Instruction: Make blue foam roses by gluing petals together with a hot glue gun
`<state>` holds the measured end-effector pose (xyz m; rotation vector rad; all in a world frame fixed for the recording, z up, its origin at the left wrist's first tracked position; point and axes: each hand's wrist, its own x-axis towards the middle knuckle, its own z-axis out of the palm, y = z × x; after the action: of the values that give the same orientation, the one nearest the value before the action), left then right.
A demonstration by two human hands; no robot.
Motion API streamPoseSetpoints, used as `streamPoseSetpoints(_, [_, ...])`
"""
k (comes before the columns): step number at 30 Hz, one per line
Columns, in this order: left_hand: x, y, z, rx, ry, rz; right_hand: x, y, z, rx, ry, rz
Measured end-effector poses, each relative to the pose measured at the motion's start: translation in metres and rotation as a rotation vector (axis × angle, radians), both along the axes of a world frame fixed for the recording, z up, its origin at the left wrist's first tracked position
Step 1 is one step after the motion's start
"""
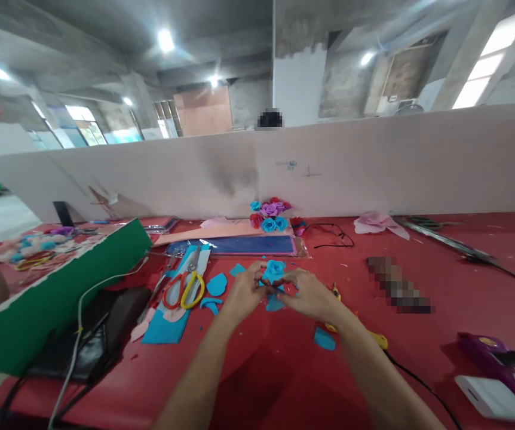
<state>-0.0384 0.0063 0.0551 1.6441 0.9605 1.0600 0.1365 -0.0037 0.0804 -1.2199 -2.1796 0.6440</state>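
Between my two hands is a blue paper flower (275, 270), its curled petals facing up. My left hand (249, 292) pinches it from the left, and my right hand (304, 292) grips its right side with bent fingers. The fingertips meet low on the flower, so its underside is partly hidden. Cut blue petals (217, 285) lie left of my left hand, along with a curled blue strip (211, 305). Another loose blue petal (325, 338) rests below my right wrist. A yellow-handled tool (377, 340) lies partly under my right forearm.
Scissors with red and yellow handles (184, 289) lie on blue paper (164, 325) at left. Finished paper flowers (272, 209) stand by the white partition (172, 179). A green board (60, 298) borders the left side. A purple power strip (486, 346) and white charger (493, 397) sit at right.
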Motion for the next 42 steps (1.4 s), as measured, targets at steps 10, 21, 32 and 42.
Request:
streamPoseSetpoints(10, [0.003,0.003,-0.01,0.027,0.229,0.019,0.009,0.002,-0.02,-0.109,0.164,0.04])
streamPoseSetpoints(21, [0.003,0.005,-0.019,0.092,0.166,0.269,0.012,0.011,-0.032,-0.097,0.256,-0.256])
streamPoseSetpoints(32, [0.014,0.006,-0.037,-0.274,-0.444,0.213,0.007,0.014,-0.038,-0.207,0.875,-0.459])
streamPoseSetpoints(42, [0.035,0.0,-0.049,-0.391,-0.468,0.144,0.003,0.014,-0.043,-0.157,0.898,-0.491])
